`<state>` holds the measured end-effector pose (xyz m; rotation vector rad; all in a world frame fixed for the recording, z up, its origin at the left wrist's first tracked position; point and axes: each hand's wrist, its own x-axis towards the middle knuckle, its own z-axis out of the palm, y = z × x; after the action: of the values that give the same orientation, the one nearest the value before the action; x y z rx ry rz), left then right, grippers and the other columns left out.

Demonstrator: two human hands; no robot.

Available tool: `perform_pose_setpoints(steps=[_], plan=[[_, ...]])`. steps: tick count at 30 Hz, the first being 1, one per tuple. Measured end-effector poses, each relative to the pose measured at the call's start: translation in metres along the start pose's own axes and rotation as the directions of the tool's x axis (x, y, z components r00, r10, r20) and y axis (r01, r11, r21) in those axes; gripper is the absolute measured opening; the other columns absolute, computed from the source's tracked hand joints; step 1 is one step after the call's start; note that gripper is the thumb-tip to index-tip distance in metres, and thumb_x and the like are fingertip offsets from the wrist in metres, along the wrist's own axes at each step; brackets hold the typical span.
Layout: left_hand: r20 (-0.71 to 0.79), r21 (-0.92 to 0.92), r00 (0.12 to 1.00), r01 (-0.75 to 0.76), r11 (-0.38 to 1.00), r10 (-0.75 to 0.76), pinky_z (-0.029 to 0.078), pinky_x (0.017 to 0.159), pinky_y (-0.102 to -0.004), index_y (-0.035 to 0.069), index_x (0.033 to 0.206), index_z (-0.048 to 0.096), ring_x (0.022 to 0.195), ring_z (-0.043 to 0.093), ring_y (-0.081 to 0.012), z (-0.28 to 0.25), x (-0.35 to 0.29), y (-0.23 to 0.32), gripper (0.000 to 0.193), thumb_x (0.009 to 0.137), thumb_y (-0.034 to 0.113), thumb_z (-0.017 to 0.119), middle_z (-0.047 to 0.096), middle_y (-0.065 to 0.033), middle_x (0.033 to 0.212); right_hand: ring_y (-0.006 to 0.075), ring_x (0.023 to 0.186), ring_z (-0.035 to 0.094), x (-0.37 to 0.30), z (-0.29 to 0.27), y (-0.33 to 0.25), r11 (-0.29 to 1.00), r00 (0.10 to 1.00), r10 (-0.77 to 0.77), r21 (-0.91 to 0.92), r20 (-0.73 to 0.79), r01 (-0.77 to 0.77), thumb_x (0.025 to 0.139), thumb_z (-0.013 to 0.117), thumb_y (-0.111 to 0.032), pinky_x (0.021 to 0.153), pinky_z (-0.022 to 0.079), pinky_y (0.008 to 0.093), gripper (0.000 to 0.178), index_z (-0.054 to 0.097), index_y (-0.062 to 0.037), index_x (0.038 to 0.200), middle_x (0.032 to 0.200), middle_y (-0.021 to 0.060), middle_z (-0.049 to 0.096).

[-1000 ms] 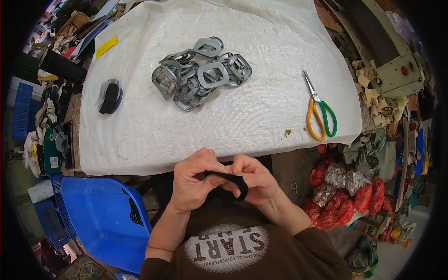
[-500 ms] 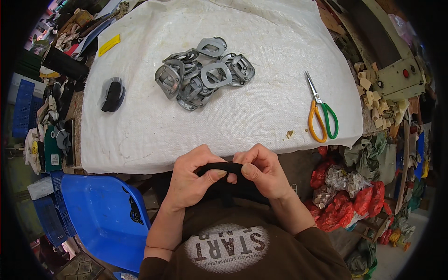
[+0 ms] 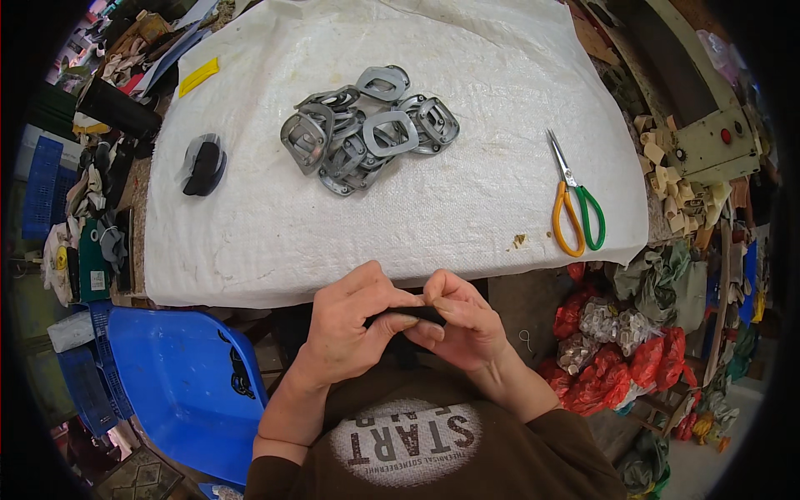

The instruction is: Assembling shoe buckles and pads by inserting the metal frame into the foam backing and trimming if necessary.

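Note:
Close to my body, just off the near edge of the white sheet (image 3: 467, 225), my two hands hold one narrow black strip (image 3: 427, 314). My left hand (image 3: 348, 323) pinches its left part between thumb and fingers. Thumb and fingers of my right hand (image 3: 468, 323) close on the right end. The fingers hide much of the strip, and its exact kind does not show. Beyond my hands lies a heap of grey ring-like frames (image 3: 390, 133) with rounded corners. To their left rests a black piece with a clear, curved part (image 3: 204, 167).
Scissors (image 3: 569, 177) with one orange and one green handle lie at the right. A yellow strip (image 3: 198, 77) lies far left. A blue plastic tub (image 3: 167, 383) holding black pieces (image 3: 242, 382) stands lower left. Red plastic bags (image 3: 602, 379) sit lower right, below a machine (image 3: 717, 142).
My fingers have shifted on the black strip: my left index finger now reaches across toward my right fingertips. The strip sits slightly lower and more covered.

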<state>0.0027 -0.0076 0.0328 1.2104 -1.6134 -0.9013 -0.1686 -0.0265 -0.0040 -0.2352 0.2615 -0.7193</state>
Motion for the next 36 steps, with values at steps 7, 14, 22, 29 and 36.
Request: perform_pose_setpoints(steps=[7, 14, 22, 29, 36], plan=[[-0.238, -0.692, 0.893, 0.121, 0.712, -0.383, 0.043, 0.06, -0.0217, -0.004, 0.093, 0.06, 0.069, 0.052, -0.0083, 0.021, -0.004, -0.008, 0.023, 0.082, 0.015, 0.068, 0.057, -0.0027, 0.075, 0.0159, 0.071, 0.051, 0.009, -0.001, 0.005, 0.984, 0.988, -0.155, -0.087, 0.029, 0.156, 0.088, 0.057, -0.02, 0.066, 0.039, 0.0286, 0.02, 0.05, -0.005, 0.1, 0.083, 0.009, 0.057], [-0.053, -0.781, 0.927, 0.192, 0.594, -0.37, 0.043, 0.061, -0.0214, -0.004, 0.088, 0.059, 0.066, 0.052, -0.0088, 0.016, -0.018, -0.027, 0.021, 0.085, 0.016, 0.065, 0.058, -0.0045, 0.073, 0.0161, 0.086, 0.057, 0.006, -0.007, 0.001, 0.9, 0.985, -0.171, -0.402, 0.029, 0.168, 0.093, 0.051, -0.018, 0.078, 0.045, 0.028, 0.02, 0.05, -0.0006, 0.103, 0.093, 0.0112, 0.06], [-0.091, -0.609, 0.942, 0.205, 0.766, -0.324, 0.037, 0.054, -0.0228, -0.002, 0.079, 0.06, 0.06, 0.048, -0.011, 0.013, -0.016, -0.026, 0.024, 0.08, 0.021, 0.069, 0.056, -0.0052, 0.067, 0.0277, 0.081, 0.061, 0.007, -0.004, -0.006, 0.721, 0.959, -0.261, -0.64, 0.107, 0.267, 0.094, 0.047, -0.02, 0.076, 0.048, 0.0404, 0.019, 0.045, -0.0015, 0.091, 0.082, 0.0213, 0.061], [-0.103, -0.51, 0.983, 0.08, 0.856, -0.154, 0.035, 0.051, -0.0215, -0.002, 0.083, 0.064, 0.058, 0.047, -0.008, 0.01, -0.013, -0.029, 0.018, 0.08, 0.015, 0.068, 0.052, -0.002, 0.065, 0.0243, 0.073, 0.056, 0.009, 0.002, -0.001, 0.924, 0.985, -0.17, -0.348, -0.006, 0.158, 0.091, 0.052, -0.019, 0.071, 0.045, 0.0368, 0.018, 0.046, -0.0042, 0.081, 0.076, 0.0144, 0.058], [-0.02, -0.384, 0.996, 0.074, 0.921, -0.089, 0.035, 0.051, -0.0213, -0.001, 0.082, 0.066, 0.058, 0.046, -0.0087, 0.008, -0.011, -0.028, 0.016, 0.077, 0.013, 0.071, 0.051, -0.002, 0.065, 0.0187, 0.072, 0.058, 0.006, -0.009, 0.0, 0.972, 0.995, -0.046, -0.226, 0.093, 0.066, 0.091, 0.054, -0.019, 0.068, 0.048, 0.0326, 0.018, 0.046, -0.0028, 0.086, 0.081, 0.0131, 0.059]])
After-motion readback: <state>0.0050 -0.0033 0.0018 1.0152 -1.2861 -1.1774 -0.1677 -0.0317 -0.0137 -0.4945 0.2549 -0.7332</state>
